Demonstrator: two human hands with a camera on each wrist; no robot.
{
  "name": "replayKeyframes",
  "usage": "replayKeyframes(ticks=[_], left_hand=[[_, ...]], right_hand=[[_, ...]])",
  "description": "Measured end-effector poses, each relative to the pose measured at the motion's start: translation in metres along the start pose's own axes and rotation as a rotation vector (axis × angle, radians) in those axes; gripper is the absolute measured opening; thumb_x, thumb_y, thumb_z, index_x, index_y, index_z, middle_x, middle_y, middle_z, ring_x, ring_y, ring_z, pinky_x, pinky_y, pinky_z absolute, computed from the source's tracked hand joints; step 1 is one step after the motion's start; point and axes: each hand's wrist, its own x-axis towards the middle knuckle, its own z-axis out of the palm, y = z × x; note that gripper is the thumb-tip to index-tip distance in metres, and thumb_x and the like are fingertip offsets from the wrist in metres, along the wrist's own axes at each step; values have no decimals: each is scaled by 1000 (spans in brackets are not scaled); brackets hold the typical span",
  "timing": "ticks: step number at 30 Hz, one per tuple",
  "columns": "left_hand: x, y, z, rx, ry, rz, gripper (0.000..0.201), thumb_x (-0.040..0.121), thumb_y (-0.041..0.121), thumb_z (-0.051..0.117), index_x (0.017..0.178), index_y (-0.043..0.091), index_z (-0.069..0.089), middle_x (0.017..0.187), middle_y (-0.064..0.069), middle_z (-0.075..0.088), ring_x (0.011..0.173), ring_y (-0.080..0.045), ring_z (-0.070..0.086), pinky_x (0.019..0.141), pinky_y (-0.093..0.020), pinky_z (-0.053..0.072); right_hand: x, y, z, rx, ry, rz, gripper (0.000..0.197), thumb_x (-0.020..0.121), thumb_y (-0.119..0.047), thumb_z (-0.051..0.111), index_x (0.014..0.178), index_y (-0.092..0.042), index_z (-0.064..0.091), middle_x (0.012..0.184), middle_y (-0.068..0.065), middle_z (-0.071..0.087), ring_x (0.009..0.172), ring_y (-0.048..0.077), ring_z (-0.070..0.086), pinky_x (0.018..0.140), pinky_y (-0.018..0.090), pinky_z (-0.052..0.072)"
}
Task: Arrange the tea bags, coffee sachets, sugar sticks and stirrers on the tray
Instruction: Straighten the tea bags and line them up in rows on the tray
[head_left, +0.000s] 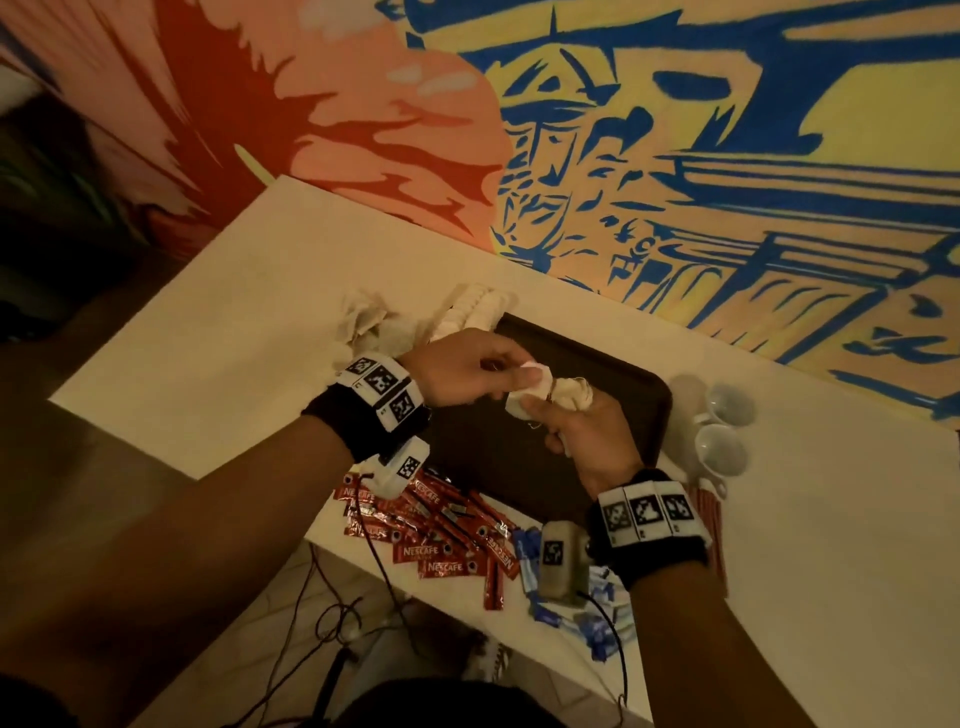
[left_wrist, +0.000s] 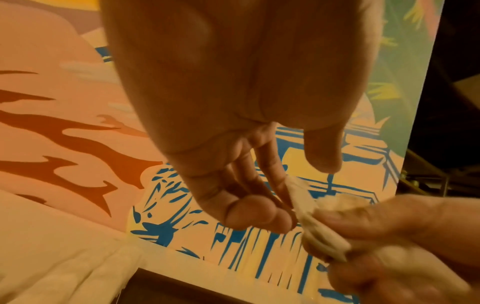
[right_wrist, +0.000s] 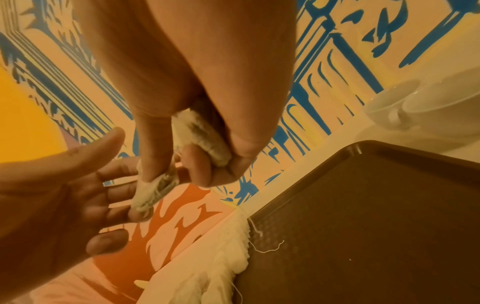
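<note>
Over the dark brown tray (head_left: 602, 364), my right hand (head_left: 566, 426) grips a small stack of white tea bags (head_left: 540, 391) between thumb and fingers. In the right wrist view the tea bags (right_wrist: 155, 191) stick out below my thumb, and more are bunched in the palm. My left hand (head_left: 483, 371) reaches across with its fingers stretched out. Its fingertips (left_wrist: 262, 214) touch the edge of the stack (left_wrist: 319, 230), while the thumb stands apart. More tea bags (head_left: 405, 322) lie heaped on the table at the tray's far left corner.
Red coffee sachets (head_left: 431, 535) are scattered at the table's near edge, with blue sugar sticks (head_left: 566, 603) beside them. Two white cups (head_left: 722, 426) stand right of the tray. Red sticks (head_left: 709, 512) lie under my right wrist. A painted wall runs behind the white table (head_left: 234, 322).
</note>
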Motion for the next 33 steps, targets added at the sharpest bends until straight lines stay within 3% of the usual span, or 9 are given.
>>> replayKeyframes(ticks=[2, 5, 9, 15, 19, 23, 27, 31, 33], left_hand=[[-7, 0, 11, -26, 28, 22, 27, 94, 36, 66, 117, 22, 68, 105, 5, 73, 90, -5, 69, 69, -19, 52], [-11, -2, 17, -30, 122, 46, 15, 93, 24, 69, 101, 12, 71, 87, 2, 72, 69, 1, 63, 62, -18, 46], [-10, -1, 18, -54, 145, 67, 7, 93, 22, 70, 87, 25, 67, 74, 10, 68, 57, 0, 60, 54, -24, 47], [-5, -14, 19, -101, 124, 60, 6, 92, 22, 70, 98, 22, 70, 90, 3, 74, 74, -6, 68, 58, -24, 51], [-6, -20, 20, -65, 142, 62, 9, 93, 19, 70, 91, 27, 68, 80, 8, 72, 64, -3, 65, 57, -23, 51], [-6, -22, 13, -50, 142, 40, 8, 93, 17, 70, 100, 13, 70, 82, -1, 71, 60, -4, 62, 57, -23, 50], [-3, -20, -1, -37, 125, 27, 9, 92, 17, 70, 101, 12, 69, 81, -2, 72, 61, -4, 63, 59, -22, 51], [12, -28, -24, 19, 218, -5, 8, 93, 16, 70, 96, 9, 68, 75, 4, 68, 55, 1, 60, 57, -18, 48], [25, -40, -38, 110, 275, -30, 13, 93, 20, 70, 97, 7, 69, 74, 5, 65, 55, 3, 58, 59, -22, 47]], right_hand=[[-3, 2, 2, 14, -21, -7, 26, 83, -7, 80, 105, 3, 67, 77, 7, 65, 59, 13, 51, 48, 26, 37], [-7, 5, 3, 15, -45, -34, 35, 82, -10, 82, 110, 5, 67, 83, 11, 66, 57, 10, 50, 45, 24, 36], [-5, 8, -4, 18, -90, -51, 31, 86, -16, 80, 109, 2, 69, 66, -2, 62, 53, 8, 46, 45, 23, 34], [3, 20, -2, -5, -100, -69, 9, 90, -12, 76, 87, -7, 69, 54, -6, 52, 52, 10, 43, 44, 22, 32], [6, 27, 1, -12, -96, -89, 20, 89, -14, 77, 95, 3, 70, 55, -4, 51, 51, 10, 43, 44, 23, 33], [8, 24, 1, -39, -95, -100, 8, 87, -14, 79, 89, -8, 73, 55, -4, 52, 51, 10, 43, 45, 23, 34], [14, 14, 6, -80, -85, -132, 5, 89, -15, 77, 86, -13, 74, 60, 0, 59, 51, 11, 46, 45, 24, 35], [30, 5, 10, -166, -34, -55, 6, 91, -18, 73, 96, -19, 74, 64, -10, 61, 58, 7, 50, 54, 26, 40], [37, 4, 10, -144, -16, 12, 13, 94, -12, 64, 100, -19, 72, 75, -3, 62, 63, 10, 49, 56, 28, 39]])
